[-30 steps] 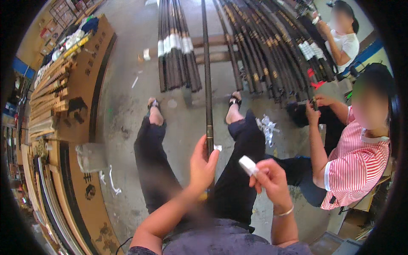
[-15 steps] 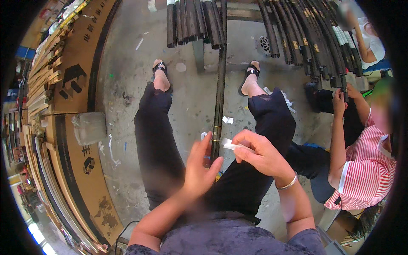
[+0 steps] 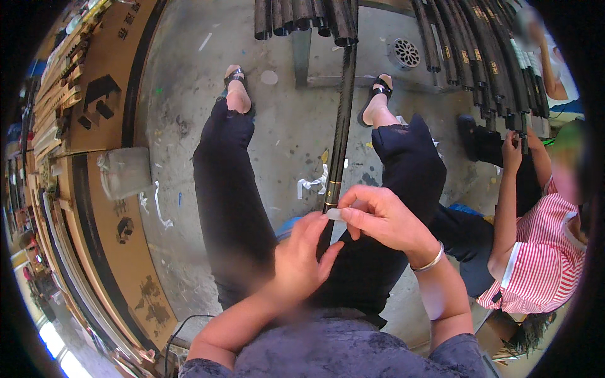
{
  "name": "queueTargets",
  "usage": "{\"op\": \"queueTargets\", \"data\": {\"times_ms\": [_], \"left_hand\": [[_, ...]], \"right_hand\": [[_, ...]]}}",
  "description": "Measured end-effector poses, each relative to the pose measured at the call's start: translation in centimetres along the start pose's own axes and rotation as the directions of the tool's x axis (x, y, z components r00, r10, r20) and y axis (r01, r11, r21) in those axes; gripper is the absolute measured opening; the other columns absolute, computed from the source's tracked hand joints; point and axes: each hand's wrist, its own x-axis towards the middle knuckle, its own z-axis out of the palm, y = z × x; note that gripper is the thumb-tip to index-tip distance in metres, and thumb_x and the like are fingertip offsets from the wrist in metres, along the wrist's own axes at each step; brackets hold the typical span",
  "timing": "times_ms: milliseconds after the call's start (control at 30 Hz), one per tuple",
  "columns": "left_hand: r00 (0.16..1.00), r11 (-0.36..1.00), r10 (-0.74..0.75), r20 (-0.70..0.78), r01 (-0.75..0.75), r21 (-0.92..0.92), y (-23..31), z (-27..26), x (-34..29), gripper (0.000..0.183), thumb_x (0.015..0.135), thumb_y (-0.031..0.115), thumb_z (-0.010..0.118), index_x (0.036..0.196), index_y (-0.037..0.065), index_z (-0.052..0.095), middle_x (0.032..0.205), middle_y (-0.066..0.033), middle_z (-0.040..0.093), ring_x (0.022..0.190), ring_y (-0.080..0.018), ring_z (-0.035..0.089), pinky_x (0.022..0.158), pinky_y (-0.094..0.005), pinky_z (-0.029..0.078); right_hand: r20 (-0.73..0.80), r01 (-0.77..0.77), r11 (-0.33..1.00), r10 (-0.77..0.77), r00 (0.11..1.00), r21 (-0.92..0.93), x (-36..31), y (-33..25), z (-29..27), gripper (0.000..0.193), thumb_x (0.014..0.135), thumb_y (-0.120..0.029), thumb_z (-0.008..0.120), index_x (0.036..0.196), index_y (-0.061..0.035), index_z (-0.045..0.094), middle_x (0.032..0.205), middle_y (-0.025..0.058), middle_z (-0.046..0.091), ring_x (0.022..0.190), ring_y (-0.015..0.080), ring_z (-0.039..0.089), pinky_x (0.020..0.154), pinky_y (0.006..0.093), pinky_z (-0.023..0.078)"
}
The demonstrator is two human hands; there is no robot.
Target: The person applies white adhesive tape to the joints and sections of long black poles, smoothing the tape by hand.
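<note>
A long black pole [image 3: 342, 126] with gold rings near its close end runs away from me between my knees. My left hand [image 3: 302, 249] is curled at this close end, fingertips on the pole and the thumb apart on its lower side. Between the thumb and forefinger of my right hand [image 3: 384, 217] is a small white strip [image 3: 335, 215], perhaps tape or paper. It lies against the pole just past my left fingertips. My left hand hides part of the pole's end.
Black tubes [image 3: 302, 16] jut out ahead, and more poles [image 3: 469, 57] lie at the far right. A person in a striped shirt [image 3: 542, 258] handles a pole on my right. Cardboard boxes [image 3: 120, 264] line the left. White scraps [image 3: 315, 183] litter the floor.
My right hand has brought the white strip left onto the pole. My left fingertips have moved in to meet it. The view has shifted, with the tubes ahead now higher in the picture.
</note>
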Motion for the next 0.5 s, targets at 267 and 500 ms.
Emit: {"op": "queueTargets", "data": {"times_ms": [267, 500], "left_hand": [[0.986, 0.974, 0.164, -0.017, -0.160, 0.160, -0.21, -0.15, 0.21, 0.057, 0.076, 0.012, 0.077, 0.127, 0.010, 0.052, 0.113, -0.0137, 0.056, 0.062, -0.0217, 0.063, 0.049, -0.0346, 0.050], [0.988, 0.978, 0.154, -0.025, -0.149, 0.145, -0.09, -0.33, 0.33, 0.062, 0.072, 0.003, 0.076, 0.128, 0.006, 0.050, 0.110, -0.0161, 0.058, 0.080, -0.0309, 0.067, 0.060, -0.0356, 0.057]], "right_hand": [[0.001, 0.004, 1.000, -0.004, 1.000, 0.000, 0.61, 0.55, 0.18, 0.016, 0.095, -0.018, 0.059, 0.093, -0.0027, 0.060, 0.065, -0.0011, 0.057, 0.058, 0.0042, 0.052, 0.051, 0.0201, 0.038], [-0.002, 0.030, 0.997, -0.031, 1.000, -0.066, 0.82, 0.11, 0.29, 0.015, 0.095, -0.017, 0.059, 0.092, -0.0023, 0.060, 0.061, -0.0010, 0.057, 0.056, 0.0037, 0.051, 0.049, 0.0198, 0.036]]}}
